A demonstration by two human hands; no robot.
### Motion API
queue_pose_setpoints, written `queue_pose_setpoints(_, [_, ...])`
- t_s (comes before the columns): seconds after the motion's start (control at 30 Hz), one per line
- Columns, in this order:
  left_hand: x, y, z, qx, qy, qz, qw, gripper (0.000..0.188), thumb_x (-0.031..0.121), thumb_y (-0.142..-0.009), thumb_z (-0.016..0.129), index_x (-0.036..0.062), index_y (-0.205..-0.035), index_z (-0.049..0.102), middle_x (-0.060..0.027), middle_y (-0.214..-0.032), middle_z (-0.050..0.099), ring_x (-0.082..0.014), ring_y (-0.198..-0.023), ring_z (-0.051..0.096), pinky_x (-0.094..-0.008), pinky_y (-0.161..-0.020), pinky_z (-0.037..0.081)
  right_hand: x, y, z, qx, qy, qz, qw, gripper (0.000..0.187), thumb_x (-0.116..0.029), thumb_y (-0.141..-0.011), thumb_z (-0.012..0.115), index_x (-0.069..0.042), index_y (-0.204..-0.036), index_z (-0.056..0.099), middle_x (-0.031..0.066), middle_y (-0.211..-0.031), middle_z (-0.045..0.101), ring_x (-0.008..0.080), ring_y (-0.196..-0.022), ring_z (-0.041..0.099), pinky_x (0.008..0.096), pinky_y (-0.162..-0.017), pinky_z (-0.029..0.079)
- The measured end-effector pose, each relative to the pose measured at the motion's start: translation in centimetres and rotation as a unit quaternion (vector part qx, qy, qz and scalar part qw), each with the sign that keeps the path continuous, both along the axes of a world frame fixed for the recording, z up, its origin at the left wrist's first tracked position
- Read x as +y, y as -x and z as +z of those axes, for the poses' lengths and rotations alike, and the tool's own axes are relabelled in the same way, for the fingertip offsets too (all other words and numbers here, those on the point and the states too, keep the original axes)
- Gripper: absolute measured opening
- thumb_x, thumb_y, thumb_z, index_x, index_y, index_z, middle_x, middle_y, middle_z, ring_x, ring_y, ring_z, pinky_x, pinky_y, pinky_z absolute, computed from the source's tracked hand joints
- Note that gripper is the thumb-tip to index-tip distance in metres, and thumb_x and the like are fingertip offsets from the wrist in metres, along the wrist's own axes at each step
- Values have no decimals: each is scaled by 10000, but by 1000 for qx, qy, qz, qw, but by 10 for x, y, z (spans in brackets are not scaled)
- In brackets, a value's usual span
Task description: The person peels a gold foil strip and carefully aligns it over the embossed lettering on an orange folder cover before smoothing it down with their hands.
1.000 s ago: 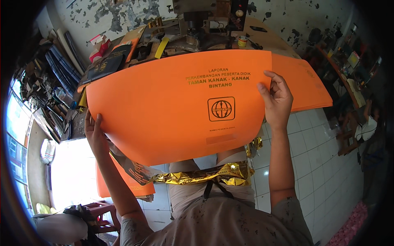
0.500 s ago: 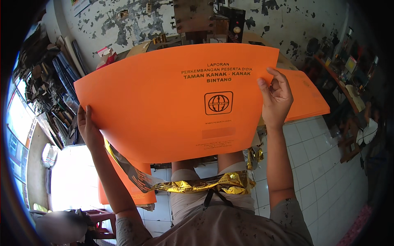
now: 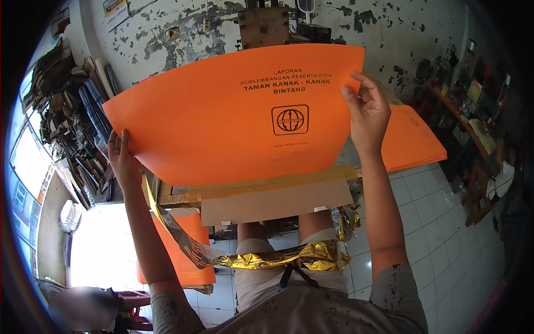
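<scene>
Between my two hands hangs a large orange cover sheet (image 3: 206, 122), bowed, with dark printed text and a globe emblem on its right half. My left hand (image 3: 123, 161) pinches its left edge near the lower corner. At the right edge my right hand (image 3: 370, 114) grips it between thumb and fingers. Below the sheet's lower edge a brown cardboard panel (image 3: 278, 203) juts toward me, with yellowish tape along its far side. A strip of used gold foil (image 3: 278, 260) with printed traces droops across in front of my lap.
A stack of orange sheets (image 3: 414, 139) lies to the right of my right hand. More orange sheets (image 3: 186, 245) are low on the left. A metal machine (image 3: 264, 28) stands behind the sheet. Dark piled boards (image 3: 72, 139) line the left wall; a cluttered bench (image 3: 467, 111) is far right.
Both hands have shifted the orange sheet away from me, toward the machine. The cardboard panel, which the sheet covered before, now shows below it.
</scene>
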State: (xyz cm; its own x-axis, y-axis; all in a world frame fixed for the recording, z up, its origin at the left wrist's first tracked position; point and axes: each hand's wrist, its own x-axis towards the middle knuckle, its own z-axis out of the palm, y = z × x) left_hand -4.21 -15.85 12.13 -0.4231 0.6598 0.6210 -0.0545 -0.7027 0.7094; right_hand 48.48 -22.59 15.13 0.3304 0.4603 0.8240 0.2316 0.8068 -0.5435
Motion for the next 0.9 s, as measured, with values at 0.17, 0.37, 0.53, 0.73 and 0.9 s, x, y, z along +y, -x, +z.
queue_pose_setpoints(0.17, [8,-1,8,-9,-3,-6,1000,481,172,-1044,708,-55,-1423,518,-111,-1326,676,-165,-1185,688,-281,-953,574,0,5,15,0,-10,1,1000,323,-42,-1000,743,25,-1307,665,44,-1009,746,47,-875,637,213,-752,508])
queue_pose_setpoints(0.37, [14,5,9,13,-11,-22,1000,527,235,-1038,721,-14,-1456,518,-116,-1318,681,-166,-1213,666,-313,-1036,522,1,2,19,-15,0,-5,1000,329,-37,-1003,736,18,-1320,670,41,-999,748,34,-852,635,203,-733,500])
queue_pose_setpoints(0.53, [13,3,16,16,-7,-20,1000,515,224,-1036,722,-12,-1449,526,-116,-1299,698,-170,-1203,677,-314,-1033,527,0,4,22,-6,-7,7,1000,331,-40,-1005,735,15,-1324,669,38,-991,746,33,-852,635,197,-725,493])
queue_pose_setpoints(0.73, [11,0,27,-1,-18,-27,999,494,166,-1030,725,-43,-1425,513,-137,-1277,716,-181,-1144,708,-303,-944,584,-1,5,28,-2,-14,7,1000,332,-42,-1007,734,13,-1326,665,43,-997,747,34,-853,640,193,-728,494])
queue_pose_setpoints(0.9, [14,-3,32,6,-21,-23,999,528,182,-1024,735,-37,-1440,494,-142,-1291,715,-184,-1160,706,-313,-969,577,1,1,32,-16,-18,5,1000,332,-41,-1006,733,17,-1325,663,57,-1012,753,39,-866,650,201,-734,510])
